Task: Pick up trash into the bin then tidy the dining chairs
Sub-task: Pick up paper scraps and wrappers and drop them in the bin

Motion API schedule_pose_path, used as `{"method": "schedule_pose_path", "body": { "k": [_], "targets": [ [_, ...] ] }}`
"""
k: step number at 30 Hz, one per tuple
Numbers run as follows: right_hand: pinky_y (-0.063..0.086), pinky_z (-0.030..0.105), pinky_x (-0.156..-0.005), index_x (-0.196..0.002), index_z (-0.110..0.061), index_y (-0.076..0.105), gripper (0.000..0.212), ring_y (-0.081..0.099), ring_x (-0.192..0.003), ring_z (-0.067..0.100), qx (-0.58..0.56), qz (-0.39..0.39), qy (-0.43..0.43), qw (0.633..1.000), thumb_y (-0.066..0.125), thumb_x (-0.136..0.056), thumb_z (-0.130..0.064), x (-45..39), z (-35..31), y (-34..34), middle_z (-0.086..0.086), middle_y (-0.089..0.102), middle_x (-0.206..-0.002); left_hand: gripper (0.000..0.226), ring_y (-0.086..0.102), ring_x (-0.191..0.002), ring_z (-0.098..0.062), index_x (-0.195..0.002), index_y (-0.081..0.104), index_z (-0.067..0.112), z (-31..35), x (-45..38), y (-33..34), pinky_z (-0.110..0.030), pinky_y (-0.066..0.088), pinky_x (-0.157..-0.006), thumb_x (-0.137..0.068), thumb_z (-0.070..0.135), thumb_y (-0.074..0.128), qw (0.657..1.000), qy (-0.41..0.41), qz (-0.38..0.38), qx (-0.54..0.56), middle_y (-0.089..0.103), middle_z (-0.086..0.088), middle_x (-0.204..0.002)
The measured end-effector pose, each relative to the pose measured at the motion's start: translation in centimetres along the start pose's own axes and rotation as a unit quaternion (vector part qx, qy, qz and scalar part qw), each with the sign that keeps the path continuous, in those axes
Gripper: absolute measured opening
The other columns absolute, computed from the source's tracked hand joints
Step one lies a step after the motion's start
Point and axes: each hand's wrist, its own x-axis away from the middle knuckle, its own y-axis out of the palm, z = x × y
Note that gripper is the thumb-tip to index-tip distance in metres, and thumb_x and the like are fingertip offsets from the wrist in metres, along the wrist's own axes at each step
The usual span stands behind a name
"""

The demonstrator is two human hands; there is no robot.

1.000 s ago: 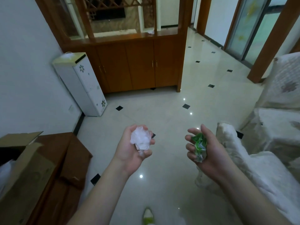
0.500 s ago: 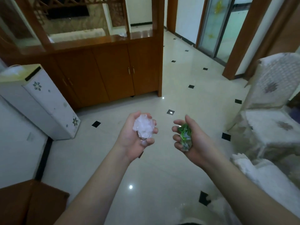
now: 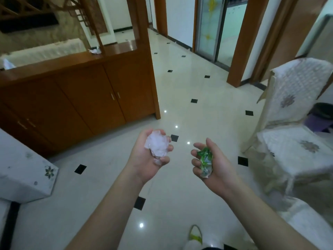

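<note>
Two pieces of trash sit in our hands, one in each, held out over the glossy tiled floor (image 3: 189, 87) near the middle of the frame. Our left hand (image 3: 146, 159) has its grip curled round a crumpled white tissue wad (image 3: 157, 146), fingers wrapped over its right side and thumb above it. Our right hand (image 3: 214, 165) is palm up with the grip closed loosely on a crumpled green and clear plastic wrapper (image 3: 205, 159), which lies between the curled fingers and the palm. The two hands are near each other but apart, with bare floor between them.

At the right edge of the frame stands a dining chair (image 3: 295, 123) under a pale lace cover, its back toward the upper right. Behind it, at the far right edge, we see a dark round container (image 3: 324, 110), too hidden to name with certainty. A brown wooden cabinet (image 3: 81, 98) fills the upper left, with a scrap of white paper (image 3: 94, 51) on its top. A white appliance with flower marks (image 3: 27, 174) occupies the lower left. One green and white shoe (image 3: 195, 236) shows at the bottom edge.
</note>
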Motion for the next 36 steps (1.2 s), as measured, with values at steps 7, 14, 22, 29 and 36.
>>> {"method": "schedule_pose_path", "body": {
  "k": [7,14,22,29,36],
  "targets": [
    [0.031,0.022,-0.040,-0.097,-0.011,0.060,0.033,0.040,-0.050,0.013,-0.017,0.019,0.002,1.000,0.051,-0.093,-0.042,-10.2,-9.2,-0.5,0.004,0.054,-0.072,0.023,0.044,-0.059,-0.016,-0.081,0.057,0.014,4.5,-11.8,5.0,-0.015,0.026,-0.034,-0.081,0.036,0.049,1.000,-0.017,-0.021,-0.008,0.051,-0.007,-0.074],
    [0.032,0.021,-0.039,-0.095,-0.012,0.060,0.031,0.041,-0.048,0.013,-0.026,0.025,-0.013,0.999,0.051,-0.092,-0.042,-20.7,-15.1,-0.5,0.003,0.055,-0.071,0.021,0.050,-0.061,-0.016,-0.082,0.057,0.015,8.9,-22.7,6.4,-0.014,0.024,-0.038,-0.084,0.034,0.049,1.000,-0.020,-0.016,-0.007,0.052,-0.006,-0.075],
    [0.031,0.022,-0.038,-0.092,-0.013,0.061,0.031,0.040,-0.050,0.014,0.001,0.035,-0.043,0.998,0.050,-0.093,-0.042,-34.9,-22.1,3.0,0.003,0.054,-0.072,0.023,0.049,-0.060,-0.015,-0.081,0.058,0.014,16.3,-37.2,7.1,-0.015,0.018,-0.042,-0.085,0.034,0.046,0.997,-0.033,-0.073,0.012,0.049,-0.005,-0.075],
    [0.032,0.022,-0.039,-0.091,-0.014,0.061,0.032,0.041,-0.051,0.013,-0.026,0.067,-0.113,0.991,0.049,-0.093,-0.043,-43.8,-30.6,3.2,0.002,0.055,-0.073,0.025,0.049,-0.061,-0.015,-0.081,0.056,0.016,21.4,-50.4,11.6,-0.016,0.018,-0.043,-0.086,0.038,0.045,0.988,-0.075,-0.128,-0.046,0.049,-0.005,-0.077],
    [0.032,0.022,-0.040,-0.094,-0.014,0.059,0.032,0.042,-0.050,0.013,-0.056,0.126,-0.142,0.980,0.048,-0.094,-0.044,-50.4,-38.9,-3.4,0.002,0.054,-0.073,0.021,0.049,-0.065,-0.016,-0.082,0.054,0.017,20.1,-63.5,21.0,-0.016,0.030,-0.037,-0.084,0.036,0.047,0.962,-0.132,-0.225,-0.082,0.050,-0.004,-0.079]
  ]
}}
